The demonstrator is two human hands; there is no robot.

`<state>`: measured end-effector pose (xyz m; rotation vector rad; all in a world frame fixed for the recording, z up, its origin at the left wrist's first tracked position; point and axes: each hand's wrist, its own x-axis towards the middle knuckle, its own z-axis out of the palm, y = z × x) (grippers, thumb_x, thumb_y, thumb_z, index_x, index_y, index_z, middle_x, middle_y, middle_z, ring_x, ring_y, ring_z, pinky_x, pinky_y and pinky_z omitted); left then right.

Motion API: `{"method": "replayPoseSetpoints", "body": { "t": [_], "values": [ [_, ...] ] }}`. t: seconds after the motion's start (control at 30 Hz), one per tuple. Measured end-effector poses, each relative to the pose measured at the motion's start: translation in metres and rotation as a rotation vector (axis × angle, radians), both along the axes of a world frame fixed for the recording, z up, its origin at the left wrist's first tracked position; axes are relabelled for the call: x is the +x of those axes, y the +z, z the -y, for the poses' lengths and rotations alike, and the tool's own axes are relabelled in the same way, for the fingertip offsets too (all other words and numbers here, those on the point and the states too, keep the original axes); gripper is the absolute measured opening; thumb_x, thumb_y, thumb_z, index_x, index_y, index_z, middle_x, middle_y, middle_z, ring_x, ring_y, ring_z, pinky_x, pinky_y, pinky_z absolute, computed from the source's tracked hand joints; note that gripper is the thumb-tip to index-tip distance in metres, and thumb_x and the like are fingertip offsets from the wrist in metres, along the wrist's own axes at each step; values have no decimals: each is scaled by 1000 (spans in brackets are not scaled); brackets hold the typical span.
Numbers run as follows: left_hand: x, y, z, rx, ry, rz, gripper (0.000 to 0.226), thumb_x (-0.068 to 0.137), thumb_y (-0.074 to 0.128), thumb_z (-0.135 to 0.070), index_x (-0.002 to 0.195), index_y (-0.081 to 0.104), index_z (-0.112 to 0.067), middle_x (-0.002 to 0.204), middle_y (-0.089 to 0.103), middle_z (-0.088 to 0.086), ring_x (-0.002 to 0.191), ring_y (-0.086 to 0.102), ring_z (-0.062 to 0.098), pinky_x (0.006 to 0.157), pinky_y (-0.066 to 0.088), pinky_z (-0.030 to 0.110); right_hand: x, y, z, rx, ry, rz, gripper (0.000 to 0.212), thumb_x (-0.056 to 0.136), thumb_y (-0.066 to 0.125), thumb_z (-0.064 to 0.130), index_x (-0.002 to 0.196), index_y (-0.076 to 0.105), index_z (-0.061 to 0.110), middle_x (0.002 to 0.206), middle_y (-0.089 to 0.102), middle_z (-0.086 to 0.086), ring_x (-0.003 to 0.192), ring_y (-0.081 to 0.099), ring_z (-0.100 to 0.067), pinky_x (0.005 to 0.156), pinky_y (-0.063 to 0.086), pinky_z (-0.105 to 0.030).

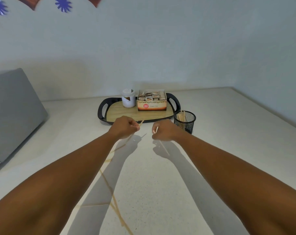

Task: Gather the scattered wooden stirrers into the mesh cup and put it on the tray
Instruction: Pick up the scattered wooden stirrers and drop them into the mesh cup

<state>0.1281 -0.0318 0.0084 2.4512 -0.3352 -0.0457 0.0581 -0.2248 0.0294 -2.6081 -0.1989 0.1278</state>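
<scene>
On the pale worktop (160,192), the left hand (124,127) pinches one stirrer (141,123) in curled fingers, the right hand (164,130) another, apparently collecting for the mesh cup (184,122), which stands part-filled just right of the tray (126,114), within easy reach.

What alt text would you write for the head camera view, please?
Two bare hands, left hand and right hand, each pinch a wooden stirrer above a pale counter. The mesh cup, already holding stirrers, stands right of a black-rimmed tray.
</scene>
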Motion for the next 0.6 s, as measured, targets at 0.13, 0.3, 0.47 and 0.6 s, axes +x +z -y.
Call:
{"method": "replayPoseSetpoints", "body": {
  "t": [0.13, 0.3, 0.47, 0.6],
  "values": [
    [2, 9, 26, -42, -38, 20, 13, 88, 74, -32, 90, 75, -19, 90, 71, -9, 85, 64, 6, 74, 50, 24, 5, 12, 16, 153, -134, 146, 22, 78, 68, 12, 100, 71, 13, 93, 64, 0, 77, 59, -14, 57, 42, -18],
    [-1, 24, 60, -230, -84, -35, 12, 91, 71, -25, 83, 69, -16, 78, 71, -1, 73, 67, 11, 76, 56, 28, 10, 30, 34, 147, -232, 252, 25, 84, 65, 16, 108, 71, 14, 113, 65, -5, 86, 59, -16, 75, 51, -27],
    [-3, 38, 93, -443, -82, -44, 13, 91, 73, -16, 102, 66, -17, 88, 74, 4, 78, 71, 13, 69, 58, 21, 13, 46, 57, 233, -354, 364, 28, 86, 62, 13, 112, 71, 12, 113, 68, -6, 87, 60, -15, 72, 46, -22],
    [3, 48, 118, -503, -84, 5, 8, 89, 75, -15, 92, 68, -16, 86, 73, 7, 86, 75, 22, 83, 61, 35, 14, 49, 75, 308, -441, 402, 29, 86, 60, 8, 113, 68, 12, 106, 68, -7, 81, 61, -15, 66, 50, -18]
  ]
}}
